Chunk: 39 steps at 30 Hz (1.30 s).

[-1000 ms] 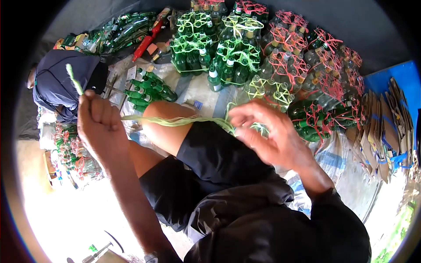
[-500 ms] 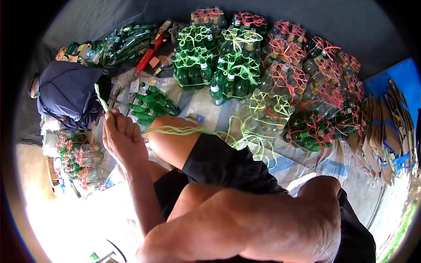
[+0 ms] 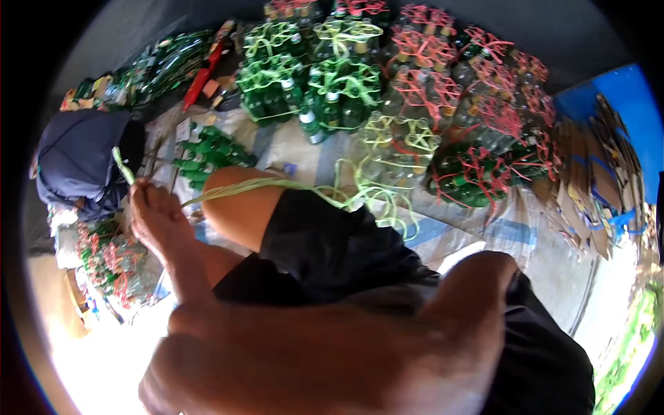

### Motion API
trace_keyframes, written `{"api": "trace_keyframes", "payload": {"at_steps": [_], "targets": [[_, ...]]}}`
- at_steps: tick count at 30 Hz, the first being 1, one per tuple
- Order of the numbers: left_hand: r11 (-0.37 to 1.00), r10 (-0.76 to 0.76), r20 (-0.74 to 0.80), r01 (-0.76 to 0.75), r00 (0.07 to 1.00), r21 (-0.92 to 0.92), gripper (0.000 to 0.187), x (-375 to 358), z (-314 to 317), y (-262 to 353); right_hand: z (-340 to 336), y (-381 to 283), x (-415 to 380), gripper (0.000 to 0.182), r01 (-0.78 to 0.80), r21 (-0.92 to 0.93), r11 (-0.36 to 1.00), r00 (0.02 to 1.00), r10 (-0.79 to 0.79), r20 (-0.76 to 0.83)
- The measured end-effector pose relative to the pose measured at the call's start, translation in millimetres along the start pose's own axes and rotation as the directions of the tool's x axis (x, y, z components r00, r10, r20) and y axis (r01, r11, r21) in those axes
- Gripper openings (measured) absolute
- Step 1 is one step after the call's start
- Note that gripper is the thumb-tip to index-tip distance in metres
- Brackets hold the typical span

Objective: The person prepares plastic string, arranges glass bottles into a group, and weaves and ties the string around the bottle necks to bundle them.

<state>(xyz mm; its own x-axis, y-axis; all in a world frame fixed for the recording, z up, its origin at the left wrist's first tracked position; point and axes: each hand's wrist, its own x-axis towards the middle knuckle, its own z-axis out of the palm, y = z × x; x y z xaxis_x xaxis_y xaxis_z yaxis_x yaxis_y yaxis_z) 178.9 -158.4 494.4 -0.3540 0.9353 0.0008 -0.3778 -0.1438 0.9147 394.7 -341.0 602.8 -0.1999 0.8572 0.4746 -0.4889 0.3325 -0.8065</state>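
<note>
My left hand (image 3: pixel 160 218) is closed on a bundle of pale green twine (image 3: pixel 257 185). A short end of it sticks up above the fingertips, and the long strands run right across my bare knee to a loose tangle beside the bottles. Across the bottom of the view lies my right arm (image 3: pixel 332 353), large and blurred, its left end near my left forearm. Its fingers cannot be made out. Beyond the knee, loose green bottles (image 3: pixel 211 153) lie on the sheet. Clear bottles (image 3: pixel 395 162) bound with yellow-green twine stand near the tangle.
A person in dark clothing (image 3: pixel 83 155) bends at the left. Green bottles tied with green twine (image 3: pixel 277 93) and bottles tied with red twine (image 3: pixel 422 90) stand at the back. Flattened cardboard (image 3: pixel 588 180) leans at the right. More red-tied bottles (image 3: pixel 114 259) are at the lower left.
The view has shifted, so the bottles and floor appear further left and higher. My right arm has moved left and is more blurred. My left hand still holds the twine.
</note>
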Motion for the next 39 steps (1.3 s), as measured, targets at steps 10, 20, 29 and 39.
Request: {"api": "trace_keyframes", "payload": {"at_steps": [10,20,29,39], "targets": [[0.998,-0.023,-0.035,0.025,0.999,0.055,0.019,20,-35,-9,-79,142,24,0.034,-0.005,-0.848,0.53,0.97,-0.203,-0.132],[0.988,-0.107,-0.07,0.114,0.992,0.1,0.019,26,-54,-31,-88,180,25,0.035,0.004,-0.902,0.432,0.96,-0.255,-0.118],[0.977,-0.212,-0.002,0.212,0.977,0.015,0.017,32,-72,-46,-92,180,29,0.037,-0.014,-0.87,0.493,0.965,-0.222,-0.142],[0.951,-0.305,0.061,0.308,0.95,-0.034,0.018,32,-85,-53,-87,177,23,0.041,-0.047,-0.869,0.492,0.941,-0.27,-0.203]]}}
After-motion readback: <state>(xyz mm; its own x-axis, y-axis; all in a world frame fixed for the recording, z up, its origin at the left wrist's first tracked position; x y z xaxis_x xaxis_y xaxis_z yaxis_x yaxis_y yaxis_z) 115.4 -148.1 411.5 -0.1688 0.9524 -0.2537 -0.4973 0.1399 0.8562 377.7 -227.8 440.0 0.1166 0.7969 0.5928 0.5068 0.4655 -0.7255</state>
